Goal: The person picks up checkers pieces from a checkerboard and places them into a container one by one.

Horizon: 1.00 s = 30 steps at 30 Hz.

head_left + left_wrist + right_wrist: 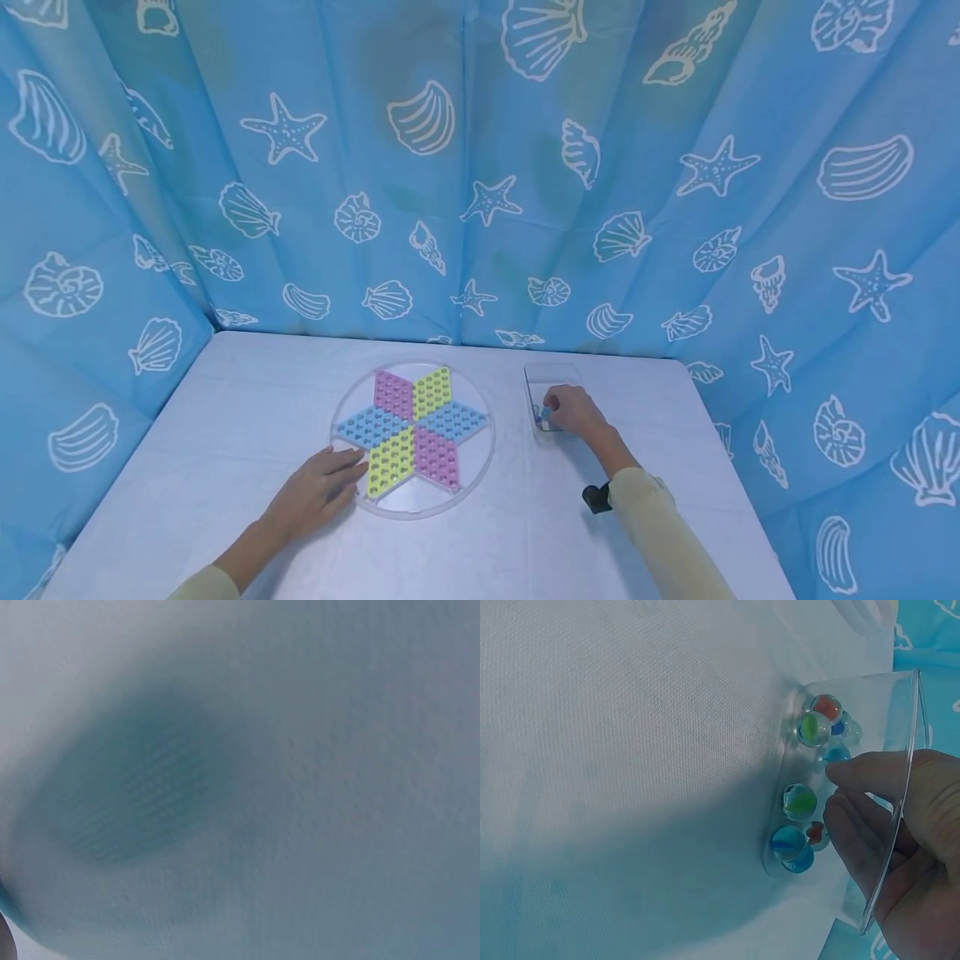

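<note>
A round Chinese checkers board (475, 492) with a pink, yellow and blue star of holes lies on the table. My left hand (311, 493) rests at its lower left edge, fingertips at the rim and the star's corner. To the right, my right hand (573, 410) reaches into a clear plastic box (555, 369). Its thumb and fingers (859, 844) are bent loosely among glass marbles, with a small gap between thumb and fingertips. A blue marble (835, 755) sits right by the thumb tip. A green-swirled marble (800, 802) and several others lie around the fingers.
A white cloth covers the table (262, 392). Blue curtains (360, 275) printed with shells and starfish stand behind it and at both sides. The box has a raised clear rim (913, 712). The left wrist view shows only blurred, shadowed cloth (337, 825).
</note>
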### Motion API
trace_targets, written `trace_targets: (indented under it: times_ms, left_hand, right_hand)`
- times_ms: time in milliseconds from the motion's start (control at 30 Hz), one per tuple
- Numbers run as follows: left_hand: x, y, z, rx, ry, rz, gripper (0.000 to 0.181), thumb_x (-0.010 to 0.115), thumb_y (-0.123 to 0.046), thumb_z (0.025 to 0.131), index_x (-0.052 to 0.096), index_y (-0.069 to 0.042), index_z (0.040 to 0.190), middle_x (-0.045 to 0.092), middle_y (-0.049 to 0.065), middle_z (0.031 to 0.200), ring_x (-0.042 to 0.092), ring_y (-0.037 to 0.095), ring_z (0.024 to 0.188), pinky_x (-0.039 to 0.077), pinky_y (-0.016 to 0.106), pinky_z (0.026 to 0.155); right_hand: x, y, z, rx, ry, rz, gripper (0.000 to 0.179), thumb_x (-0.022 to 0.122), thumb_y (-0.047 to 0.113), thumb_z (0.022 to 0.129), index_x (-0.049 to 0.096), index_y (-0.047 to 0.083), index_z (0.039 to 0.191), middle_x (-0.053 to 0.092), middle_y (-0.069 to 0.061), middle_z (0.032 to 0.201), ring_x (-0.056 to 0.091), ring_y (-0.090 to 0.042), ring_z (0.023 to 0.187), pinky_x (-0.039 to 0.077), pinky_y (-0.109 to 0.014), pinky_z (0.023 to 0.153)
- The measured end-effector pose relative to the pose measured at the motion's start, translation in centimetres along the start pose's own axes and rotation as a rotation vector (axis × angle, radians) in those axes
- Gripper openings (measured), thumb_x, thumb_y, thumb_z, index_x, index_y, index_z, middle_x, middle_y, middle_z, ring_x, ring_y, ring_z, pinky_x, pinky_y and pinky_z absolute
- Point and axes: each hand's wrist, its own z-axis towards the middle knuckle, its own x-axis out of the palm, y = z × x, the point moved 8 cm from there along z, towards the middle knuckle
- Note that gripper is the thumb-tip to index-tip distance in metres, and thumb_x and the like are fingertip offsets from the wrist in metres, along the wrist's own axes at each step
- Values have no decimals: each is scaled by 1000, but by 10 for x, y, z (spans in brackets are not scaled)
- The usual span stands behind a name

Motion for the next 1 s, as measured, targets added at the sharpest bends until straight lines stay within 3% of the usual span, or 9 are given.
trace_targets:
  times_ms: [333,533,1000]
  left_hand:
    - [-2,1,1,-7,9,7,32,70,-19,87,73,-7,117,66,10,129,61,30,117,40,52,106]
    - [-4,2,0,-10,0,0,31,70,-18,86,73,-6,115,66,10,129,62,30,116,41,53,106]
    - [-4,4,3,-105,57,-5,30,72,-16,84,74,-8,114,67,9,127,62,30,117,41,53,107]
  right_hand:
    - [-5,2,-3,12,-8,-8,20,67,7,93,69,7,113,66,-9,107,60,-25,98,56,-42,87]
    - [-12,5,-8,-24,-36,-4,20,66,6,94,68,5,114,66,-11,108,61,-27,100,56,-43,87]
    - [-27,7,-20,-94,-116,-13,22,65,17,97,69,8,117,69,-9,111,63,-28,107,57,-43,89]
